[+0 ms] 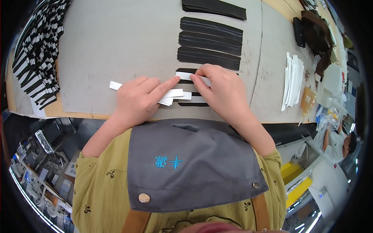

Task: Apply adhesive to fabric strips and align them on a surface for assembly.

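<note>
A white strip [183,75] lies along a black strip [186,70] in front of me. My right hand [225,87] pinches this white strip between thumb and fingers, near its right part. The index fingertip of my left hand [136,99] touches the strip's left end. Several more white strips [173,93] are gripped under my left hand, their ends sticking out on both sides. Nearer to me, another black strip [194,104] shows, partly covered with white. Farther off, several bare black strips [210,55] with pointed left ends lie in a column.
A pile of black and white strips [39,54] fills the table's left side. Loose white strips [292,81] lie at the right, beside a yellowish bottle [308,99] and a white container [333,79]. A stack of black strips [213,8] lies at the far side. Another person [336,141] is at the right.
</note>
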`<action>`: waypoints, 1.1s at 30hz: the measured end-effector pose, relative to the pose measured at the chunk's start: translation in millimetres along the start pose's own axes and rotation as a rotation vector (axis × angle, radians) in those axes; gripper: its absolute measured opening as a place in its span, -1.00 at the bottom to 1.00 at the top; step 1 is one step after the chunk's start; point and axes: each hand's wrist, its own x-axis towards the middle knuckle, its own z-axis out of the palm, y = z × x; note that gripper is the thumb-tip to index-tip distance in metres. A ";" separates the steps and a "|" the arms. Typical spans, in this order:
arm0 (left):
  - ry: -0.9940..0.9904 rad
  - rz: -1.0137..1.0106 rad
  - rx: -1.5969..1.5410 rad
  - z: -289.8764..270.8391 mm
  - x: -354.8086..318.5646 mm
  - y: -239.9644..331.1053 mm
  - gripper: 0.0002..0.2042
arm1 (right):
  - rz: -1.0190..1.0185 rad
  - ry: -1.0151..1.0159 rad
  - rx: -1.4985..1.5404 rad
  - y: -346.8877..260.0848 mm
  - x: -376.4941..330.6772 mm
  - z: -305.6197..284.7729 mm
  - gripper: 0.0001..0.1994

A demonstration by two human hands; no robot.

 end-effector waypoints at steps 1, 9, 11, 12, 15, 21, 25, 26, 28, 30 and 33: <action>-0.012 -0.003 0.021 -0.1 0.2 -0.9 -0.51 | -0.005 0.000 0.004 1.2 0.2 -0.8 -0.79; -0.054 -0.033 0.011 -4.2 1.5 3.1 -0.47 | 0.102 0.050 0.030 28.1 -13.4 -21.7 -0.81; -0.057 -0.034 0.015 -4.9 1.8 4.3 -0.47 | 0.122 0.037 0.042 28.6 -14.3 -22.2 -0.82; -0.062 -0.033 0.022 -5.6 2.2 4.9 -0.47 | 0.110 0.041 0.018 29.0 -14.7 -21.6 -0.82; -0.048 -0.018 0.036 -3.7 3.9 2.7 -0.49 | 0.090 0.050 -0.031 28.3 -12.6 -20.7 -0.82; -0.047 -0.023 0.019 -4.5 4.3 5.2 -0.48 | 0.054 0.082 -0.106 28.1 -14.5 -18.3 -0.80; -0.031 0.000 0.029 -4.0 6.5 4.0 -0.49 | 0.076 0.094 -0.222 26.3 -16.6 -18.6 -0.79; -0.031 0.011 0.026 -3.8 6.1 2.9 -0.49 | 0.084 0.102 -0.223 28.0 -17.4 -19.3 -0.79; -0.022 0.021 0.001 -4.0 4.4 1.9 -0.50 | 0.052 0.385 -0.225 34.6 -19.6 -19.8 -0.75; 0.026 0.053 -0.030 -2.8 7.7 4.1 -0.51 | 0.043 0.493 -0.184 47.8 -29.1 -18.6 -0.76; 0.066 0.128 -0.103 -1.1 18.0 12.7 -0.53 | 0.003 0.577 -0.129 68.7 -57.4 -13.4 -0.77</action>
